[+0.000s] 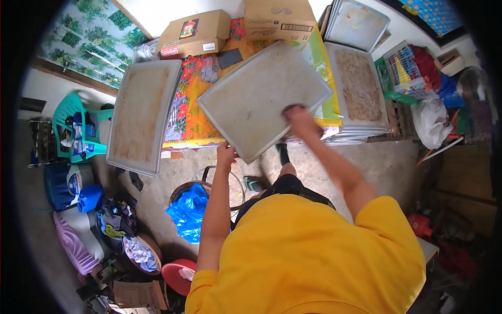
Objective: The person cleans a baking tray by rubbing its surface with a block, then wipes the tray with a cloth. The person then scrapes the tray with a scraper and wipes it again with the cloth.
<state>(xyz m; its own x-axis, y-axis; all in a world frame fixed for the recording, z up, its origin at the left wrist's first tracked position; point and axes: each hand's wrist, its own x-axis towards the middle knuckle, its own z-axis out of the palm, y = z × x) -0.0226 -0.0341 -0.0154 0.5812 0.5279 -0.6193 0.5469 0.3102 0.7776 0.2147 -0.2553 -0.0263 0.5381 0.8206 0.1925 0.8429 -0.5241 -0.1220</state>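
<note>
A large flat metal tray [261,89] lies tilted across the table, with its near corner sticking out past the table's front edge. My left hand [226,156] is closed on the tray's near left edge. On the right part of the tray, my right hand [304,121] presses a dark reddish-brown cloth [288,110] against the surface; motion blurs it somewhat. Another tray [144,112] with brownish stains rests to the left of the table. To the right stands a stack of trays [361,86], the top one streaked with brown.
Two cardboard boxes [196,32] [280,20] sit at the back of the table with its flowered cover [191,112]. One more tray [358,23] leans behind the stack. A green chair [78,125], a blue plastic bag [189,212] and a clothes basket [151,251] stand left; crates [405,68] are right.
</note>
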